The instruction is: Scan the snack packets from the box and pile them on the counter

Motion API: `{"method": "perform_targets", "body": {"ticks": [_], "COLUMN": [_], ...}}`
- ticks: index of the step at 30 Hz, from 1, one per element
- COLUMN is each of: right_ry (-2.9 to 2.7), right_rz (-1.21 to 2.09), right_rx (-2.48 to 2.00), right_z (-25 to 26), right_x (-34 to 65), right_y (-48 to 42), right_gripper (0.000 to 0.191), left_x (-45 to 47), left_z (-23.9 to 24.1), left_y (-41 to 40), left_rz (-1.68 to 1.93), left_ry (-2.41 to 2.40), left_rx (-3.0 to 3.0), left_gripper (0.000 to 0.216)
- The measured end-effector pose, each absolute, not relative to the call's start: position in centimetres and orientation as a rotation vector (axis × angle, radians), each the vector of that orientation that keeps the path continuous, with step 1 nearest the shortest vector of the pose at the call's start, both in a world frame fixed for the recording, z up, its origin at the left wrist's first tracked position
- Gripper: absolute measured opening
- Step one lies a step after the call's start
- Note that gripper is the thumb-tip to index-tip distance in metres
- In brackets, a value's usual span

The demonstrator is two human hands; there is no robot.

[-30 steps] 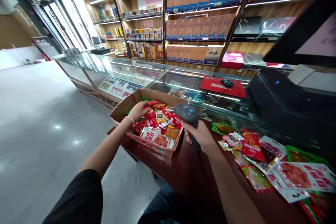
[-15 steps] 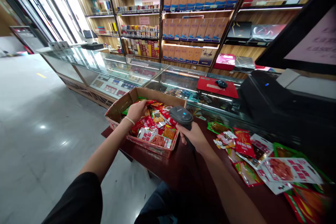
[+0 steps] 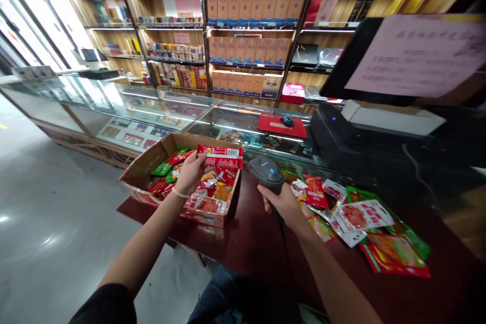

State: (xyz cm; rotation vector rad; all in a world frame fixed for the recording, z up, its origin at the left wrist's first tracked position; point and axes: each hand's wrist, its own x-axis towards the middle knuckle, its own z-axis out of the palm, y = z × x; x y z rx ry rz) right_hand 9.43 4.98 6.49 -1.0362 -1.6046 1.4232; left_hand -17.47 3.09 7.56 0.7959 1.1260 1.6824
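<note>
Between the thumb and fingers of my left hand (image 3: 190,174) is a red snack packet (image 3: 223,157), its printed back and white barcode facing up. It hangs over an open cardboard box (image 3: 140,174) filled with red, green and white snack packets. My right hand (image 3: 281,201) is wrapped round the handle of a black barcode scanner (image 3: 267,172), which shows a blue light on top. The scanner's head is just right of the red packet, apart from it. A cable runs down from the handle.
Several loose snack packets (image 3: 364,215) lie piled on the dark red table (image 3: 243,245) at the right. Behind stand a glass display counter (image 3: 167,106), a red mat (image 3: 266,124) with a mouse (image 3: 287,120), and a black monitor (image 3: 353,61) on a dark base.
My left hand has lifted the red packet out of the box and turned its barcode side up. The right hand still grips the scanner. The view has swung right.
</note>
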Motion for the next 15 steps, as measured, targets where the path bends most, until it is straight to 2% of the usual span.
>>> {"method": "perform_targets", "body": {"ticks": [15], "right_ry": [-1.453], "right_rz": [1.346], "right_rx": [-1.208], "right_z": [6.0], "right_x": [19.5], "right_y": [2.3], "right_gripper": [0.033], "left_x": [-6.7], "left_z": [7.7], "left_y": [5.0], "left_rz": [1.546], "left_ry": [1.029], "left_rx": [0.924], "left_gripper": [0.026]}}
